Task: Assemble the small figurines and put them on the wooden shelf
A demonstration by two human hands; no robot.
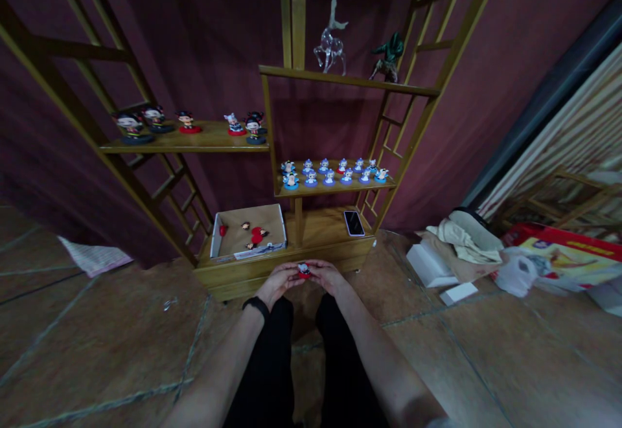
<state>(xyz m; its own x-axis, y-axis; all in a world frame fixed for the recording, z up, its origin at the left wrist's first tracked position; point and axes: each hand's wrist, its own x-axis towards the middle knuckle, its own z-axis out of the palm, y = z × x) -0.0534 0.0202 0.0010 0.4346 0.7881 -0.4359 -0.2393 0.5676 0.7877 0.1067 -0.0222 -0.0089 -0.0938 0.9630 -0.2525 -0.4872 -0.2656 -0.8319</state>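
1. Gripping small red-based figurine (304, 272) with fingers of left hand (280, 281) and right hand (329, 277), closed in on it from both sides; cannot tell exact placement of each thumb
2. Held near, in front of drawer front of wooden display stand (343, 256), between and nearer than shallow cardboard box (275, 216) at left and smartphone (354, 223) at right
3. Judged light, being small enough to sit between fingertips
4. Judged stiff, probably moulded plastic or resin; not expected to give under a pinch
5. Judged a little slippery if glossy; finish too small to confirm
6. Judged fairly sturdy, yet liable to chip or scuff if dropped on tiled floor (121, 344)
7. Best taken by opposite sides of red base, leaving paler upper part free of pressure
8. Looks whitish above with darker patches, bright red below; seemingly upright, fine detail too small to read
9. Resembles in colouring the white-and-dark figurine (234, 125) on far left shelf (211, 138), also red at base
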